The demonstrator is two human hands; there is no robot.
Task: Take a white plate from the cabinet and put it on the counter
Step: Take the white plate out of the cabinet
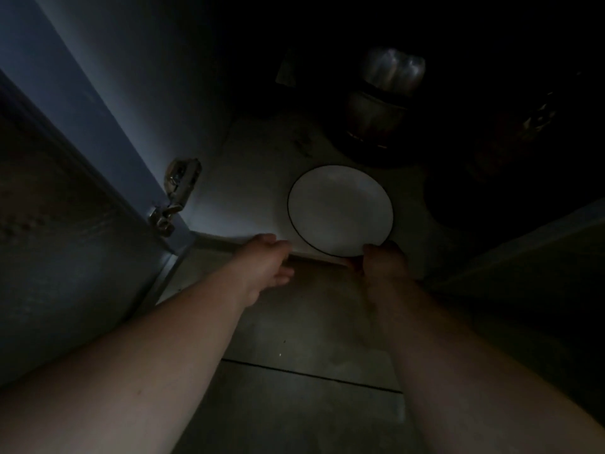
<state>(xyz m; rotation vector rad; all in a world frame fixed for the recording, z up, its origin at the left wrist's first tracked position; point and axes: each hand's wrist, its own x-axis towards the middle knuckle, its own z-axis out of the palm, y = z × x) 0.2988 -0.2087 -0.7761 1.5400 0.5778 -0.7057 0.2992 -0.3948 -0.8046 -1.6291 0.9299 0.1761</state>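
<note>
1. The white plate [340, 209], rimmed with a thin dark line, is seen on the floor of a low, dim cabinet [252, 178], its near edge at the front lip of the cabinet base. Whether it lies flat or is already tipped up cannot be told.
2. The right hand [379, 260] is closed on the near rim of the plate, thumb over the top edge; the fingers beneath are hidden.
3. The left hand [266, 262] is held loosely open just beside the plate, over the cabinet lip, clamped on nothing and apart from the rim.
4. The step in hand is judged to be drawing the plate out of the cabinet. The pinch at one edge is best deepened, or the free hand slid under the left rim, so that the weight is shared.
5. The plate should be lifted clear of the lip before being pulled, not dragged across it.
6. Dark pots [376, 116] are stacked just behind the plate; a straight pull toward the body is advised so they are not disturbed.
7. The open door [65, 240] with its hinge [178, 191] stands to the left and should be kept clear of when rising toward the worktop, which is not in view.
</note>
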